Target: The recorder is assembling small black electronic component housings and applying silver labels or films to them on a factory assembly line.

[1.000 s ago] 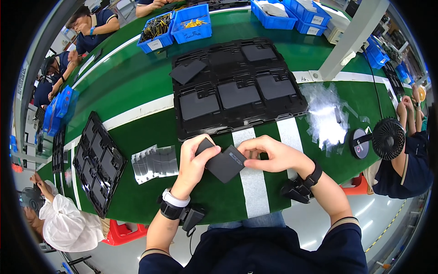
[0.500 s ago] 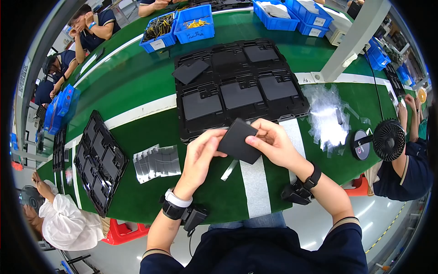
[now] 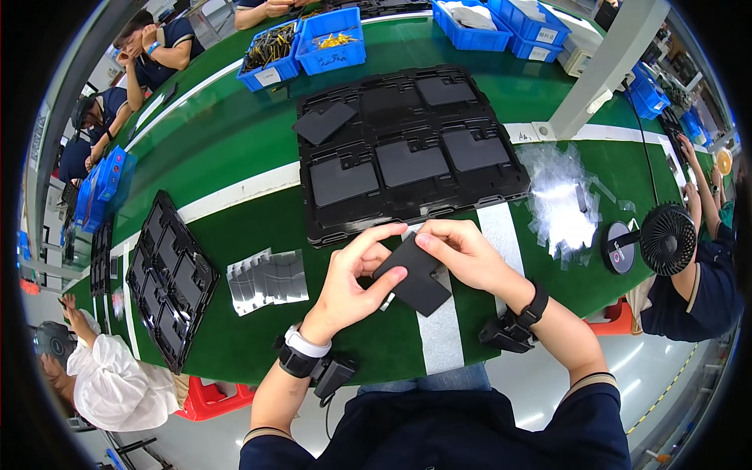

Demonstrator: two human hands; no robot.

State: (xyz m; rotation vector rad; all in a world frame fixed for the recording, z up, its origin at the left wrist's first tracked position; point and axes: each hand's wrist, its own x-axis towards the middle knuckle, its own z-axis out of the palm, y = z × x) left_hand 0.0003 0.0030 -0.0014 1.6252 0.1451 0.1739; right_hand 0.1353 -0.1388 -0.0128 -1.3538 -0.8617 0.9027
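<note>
Both hands hold a flat black notched panel [image 3: 423,283] above the green bench, in front of a large black tray [image 3: 368,227]. My left hand [image 3: 348,282] pinches its left edge between thumb and fingers. At the panel's upper edge, my right hand [image 3: 470,257] grips with thumb and fingertips. Similar dark panels [image 3: 411,162] lie in the tray's pockets, and one loose panel [image 3: 323,124] rests askew on its upper left part. A small pale strip [image 3: 387,301] lies on the bench, partly hidden by my left hand and the panel.
Clear film sheets [image 3: 268,278] lie to the left, beside a second black tray [image 3: 168,274]. On the right are a heap of clear film scraps [image 3: 560,207], a small black fan [image 3: 667,239] and a grey post [image 3: 603,78]. Blue bins [image 3: 333,56] stand behind. Other people sit around.
The panel has turned and moved slightly toward me, and its notched outline now shows. My left thumb has come onto its face; my right fingers have shifted to its upper edge.
</note>
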